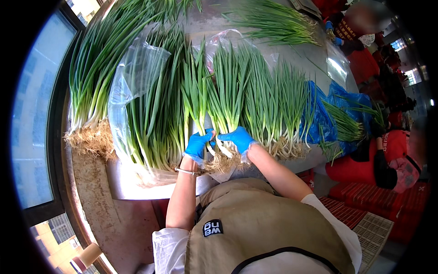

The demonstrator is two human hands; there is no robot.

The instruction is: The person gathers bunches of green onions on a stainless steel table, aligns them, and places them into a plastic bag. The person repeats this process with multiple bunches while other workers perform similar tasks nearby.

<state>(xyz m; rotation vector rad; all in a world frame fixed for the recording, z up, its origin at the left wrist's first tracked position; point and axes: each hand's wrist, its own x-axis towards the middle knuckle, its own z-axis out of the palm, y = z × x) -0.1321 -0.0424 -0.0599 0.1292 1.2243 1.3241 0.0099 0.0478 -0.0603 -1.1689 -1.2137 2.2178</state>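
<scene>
Both of my hands wear blue gloves, low over a row of spring onions. My left hand (pixel 199 145) is closed around the pale lower stalk of a spring onion (pixel 196 92). Close beside it, my right hand (pixel 238 139) reaches its fingers across the white stalks of a spring onion bunch (pixel 230 85); whether they grip is hidden. Tangled brown roots (pixel 224 163) hang just below both hands. A clear plastic bag (pixel 119 92) partly wraps the thick spring onion bunch (pixel 157 113) to the left. More spring onions (pixel 291 102) lie right of my right hand.
A metal table (pixel 202 20) carries everything. At far left lies a rooted spring onion bunch (pixel 92 92), beside a window (pixel 41 113). Another pile (pixel 280 24) lies at the back. Blue plastic (pixel 316 113) is on the right, near co-workers (pixel 386 157) and red crates (pixel 373 198).
</scene>
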